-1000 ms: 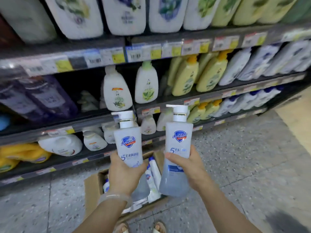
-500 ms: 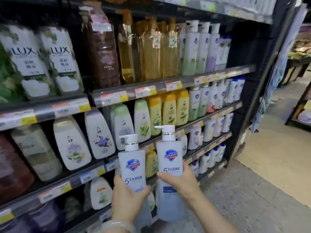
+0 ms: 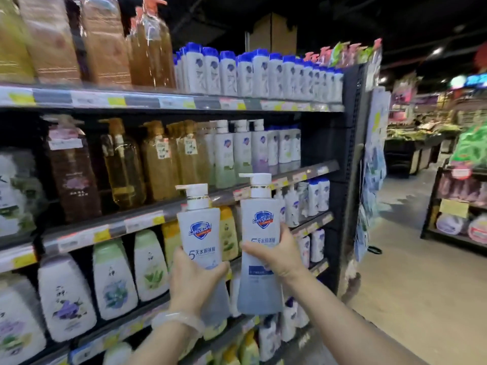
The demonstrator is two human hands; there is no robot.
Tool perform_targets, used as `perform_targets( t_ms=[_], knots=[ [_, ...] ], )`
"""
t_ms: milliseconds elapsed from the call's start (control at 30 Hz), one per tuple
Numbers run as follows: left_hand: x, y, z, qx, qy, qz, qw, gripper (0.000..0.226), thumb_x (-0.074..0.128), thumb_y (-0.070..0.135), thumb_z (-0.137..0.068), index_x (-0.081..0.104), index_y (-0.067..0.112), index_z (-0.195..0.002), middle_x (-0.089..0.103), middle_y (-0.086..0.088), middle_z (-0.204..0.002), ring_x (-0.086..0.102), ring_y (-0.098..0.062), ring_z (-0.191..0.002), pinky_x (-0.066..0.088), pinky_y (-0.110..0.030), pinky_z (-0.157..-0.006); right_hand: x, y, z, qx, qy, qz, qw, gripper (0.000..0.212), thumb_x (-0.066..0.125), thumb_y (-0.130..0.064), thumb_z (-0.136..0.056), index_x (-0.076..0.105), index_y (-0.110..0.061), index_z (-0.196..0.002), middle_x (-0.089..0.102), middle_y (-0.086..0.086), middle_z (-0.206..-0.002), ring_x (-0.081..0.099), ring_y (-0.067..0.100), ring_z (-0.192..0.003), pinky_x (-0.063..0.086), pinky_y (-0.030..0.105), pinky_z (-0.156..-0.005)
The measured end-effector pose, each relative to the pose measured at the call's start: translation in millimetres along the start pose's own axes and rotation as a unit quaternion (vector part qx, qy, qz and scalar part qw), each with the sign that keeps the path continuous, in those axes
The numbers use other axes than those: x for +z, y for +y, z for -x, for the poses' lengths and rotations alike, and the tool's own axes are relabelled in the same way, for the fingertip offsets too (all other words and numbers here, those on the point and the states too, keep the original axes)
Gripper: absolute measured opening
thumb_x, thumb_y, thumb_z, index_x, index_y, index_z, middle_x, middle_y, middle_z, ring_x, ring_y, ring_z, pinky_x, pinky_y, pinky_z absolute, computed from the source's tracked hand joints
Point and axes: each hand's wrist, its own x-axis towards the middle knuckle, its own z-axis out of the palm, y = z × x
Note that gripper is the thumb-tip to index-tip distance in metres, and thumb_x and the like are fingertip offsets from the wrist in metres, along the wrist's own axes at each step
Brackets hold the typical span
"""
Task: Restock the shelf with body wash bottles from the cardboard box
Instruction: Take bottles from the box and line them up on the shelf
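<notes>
Body wash bottles, two of them, stand upright with pumps up before the shelf (image 3: 168,210); left hand (image 3: 193,281) grips the left bottle (image 3: 201,241), hiding its lower half, right hand (image 3: 276,255) grips the right bottle (image 3: 261,233).

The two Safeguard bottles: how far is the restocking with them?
Done: both are lifted up to the shelves. In hand: the left hand grips the left bottle, the right hand the right bottle. Left: neither stands on a shelf yet.
</notes>
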Motion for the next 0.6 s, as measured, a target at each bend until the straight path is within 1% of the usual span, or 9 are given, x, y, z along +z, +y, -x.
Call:
perform_targets(
  t_ms=[100, 233, 300, 367, 400, 433, 500, 567, 600],
  knots=[
    [51, 27, -1, -0.002, -0.011, 0.016, 1.0, 0.058, 0.076, 0.027, -0.05, 0.054, 0.003, -0.097, 0.067, -0.013, -0.088, 0.064, -0.031, -0.08, 0.054, -0.045, -0.073, -50, -15, -31, -0.007, -0.009, 0.027, 1.0, 0.053, 0.088, -0.005, -0.057, 0.059, -0.012, -0.1, 0.071, 0.001, -0.087, 0.068, 0.017, -0.079, 0.056, 0.028, -0.069],
    [117, 61, -6, 0.007, -0.003, 0.027, 1.0, 0.059, 0.081, 0.022, -0.053, 0.05, 0.007, -0.1, 0.065, -0.009, -0.092, 0.064, -0.03, -0.086, 0.054, -0.048, -0.079, -112, -27, -69, -0.013, -0.017, 0.027, 0.999, 0.052, 0.087, -0.005, -0.059, 0.056, -0.018, -0.098, 0.07, -0.009, -0.08, 0.068, 0.003, -0.067, 0.052, 0.017, -0.056],
    [145, 73, -13, 0.018, -0.003, 0.032, 0.999, 0.059, 0.082, 0.019, -0.055, 0.048, 0.01, -0.102, 0.064, -0.007, -0.093, 0.064, -0.026, -0.086, 0.054, -0.047, -0.079, -135, -28, -87, -0.013, -0.012, 0.023, 1.0, 0.05, 0.085, -0.002, -0.062, 0.057, -0.014, -0.101, 0.07, -0.006, -0.082, 0.068, 0.007, -0.07, 0.053, 0.02, -0.059],
    [170, 82, -23, 0.035, -0.005, 0.028, 0.999, 0.06, 0.081, 0.02, -0.054, 0.051, 0.009, -0.105, 0.065, -0.006, -0.095, 0.064, -0.025, -0.087, 0.055, -0.044, -0.078, -155, -26, -105, -0.014, -0.007, 0.017, 1.0, 0.048, 0.082, 0.0, -0.065, 0.057, -0.011, -0.104, 0.07, -0.001, -0.086, 0.067, 0.015, -0.076, 0.055, 0.027, -0.067],
    [182, 85, -29, 0.044, -0.003, 0.027, 0.999, 0.062, 0.082, 0.02, -0.054, 0.051, 0.008, -0.106, 0.064, -0.006, -0.096, 0.064, -0.024, -0.088, 0.054, -0.042, -0.077, -164, -24, -114, -0.014, -0.006, 0.014, 1.0, 0.046, 0.081, 0.0, -0.065, 0.058, -0.011, -0.103, 0.07, 0.001, -0.086, 0.067, 0.015, -0.076, 0.055, 0.029, -0.067],
    [193, 87, -36, 0.052, 0.0, 0.028, 0.998, 0.065, 0.083, 0.021, -0.053, 0.05, 0.009, -0.107, 0.064, -0.006, -0.097, 0.063, -0.023, -0.089, 0.054, -0.039, -0.076, -172, -22, -124, -0.016, -0.006, 0.011, 1.0, 0.044, 0.082, 0.0, -0.065, 0.059, -0.013, -0.1, 0.071, -0.001, -0.085, 0.068, 0.013, -0.074, 0.055, 0.027, -0.065],
    [215, 89, -52, 0.061, 0.003, 0.032, 0.998, 0.065, 0.083, 0.02, -0.053, 0.047, 0.01, -0.107, 0.063, -0.003, -0.095, 0.063, -0.022, -0.087, 0.053, -0.036, -0.073, -187, -19, -143, -0.021, -0.003, 0.009, 1.0, 0.042, 0.084, -0.002, -0.062, 0.059, -0.02, -0.091, 0.071, -0.007, -0.078, 0.068, 0.004, -0.066, 0.052, 0.017, -0.055],
    [238, 88, -71, 0.064, 0.012, 0.04, 0.997, 0.061, 0.082, 0.017, -0.053, 0.045, 0.011, -0.102, 0.059, 0.005, -0.085, 0.061, -0.016, -0.079, 0.051, -0.03, -0.065, -201, -13, -168, -0.024, 0.005, 0.01, 1.0, 0.041, 0.083, -0.001, -0.063, 0.058, -0.021, -0.09, 0.07, -0.005, -0.079, 0.068, 0.007, -0.068, 0.052, 0.016, -0.055],
    [249, 87, -80, 0.065, 0.019, 0.046, 0.997, 0.06, 0.082, 0.015, -0.054, 0.043, 0.013, -0.099, 0.055, 0.011, -0.082, 0.058, -0.009, -0.073, 0.045, -0.022, -0.058, -208, -9, -182, -0.025, 0.011, 0.011, 1.0, 0.041, 0.081, 0.001, -0.065, 0.058, -0.018, -0.092, 0.07, -0.002, -0.083, 0.067, 0.011, -0.072, 0.053, 0.019, -0.058]
  ],
)
